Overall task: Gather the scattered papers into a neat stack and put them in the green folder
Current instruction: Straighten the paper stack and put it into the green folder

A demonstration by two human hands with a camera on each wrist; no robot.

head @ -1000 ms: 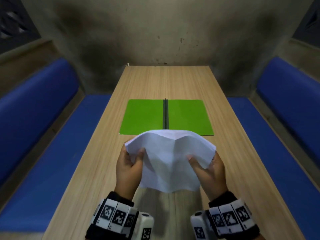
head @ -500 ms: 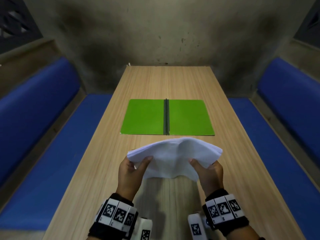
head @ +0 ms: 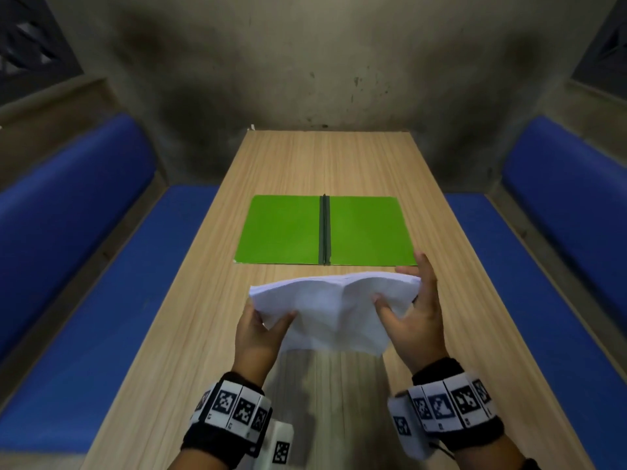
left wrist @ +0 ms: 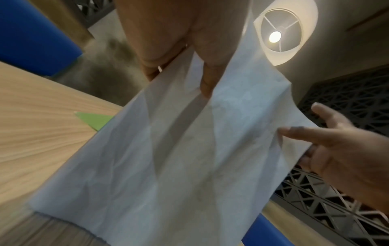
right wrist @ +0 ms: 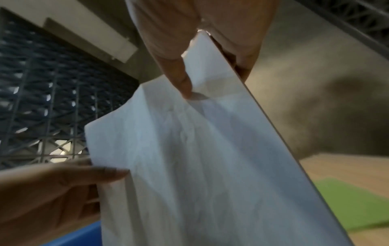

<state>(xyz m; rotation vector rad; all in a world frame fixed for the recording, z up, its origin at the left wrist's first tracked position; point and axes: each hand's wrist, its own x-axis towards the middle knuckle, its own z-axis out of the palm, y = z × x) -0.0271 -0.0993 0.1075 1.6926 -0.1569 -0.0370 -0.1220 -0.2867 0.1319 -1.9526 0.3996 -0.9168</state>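
Observation:
A crumpled stack of white papers (head: 325, 310) hangs above the near half of the wooden table (head: 332, 164), bowed in the middle. My left hand (head: 264, 323) pinches its left edge, thumb on the near face. My right hand (head: 407, 300) grips the right edge, with the thumb on the near face and the fingers standing straight up behind the far corner. The wrist views show the papers (left wrist: 189, 158) (right wrist: 189, 158) from below. The green folder (head: 285, 228) lies open and flat just beyond the stack, its dark spine down the middle, and nothing is on it.
Blue padded benches (head: 78, 266) (head: 556, 266) run along both long sides of the table. A stained grey wall (head: 322, 62) closes the far end. A round lamp (left wrist: 280, 33) hangs overhead.
The stack tipped flatter and came back up a little. My right hand slid along the right edge to the far corner and straightened its fingers. The left hand kept its pinch.

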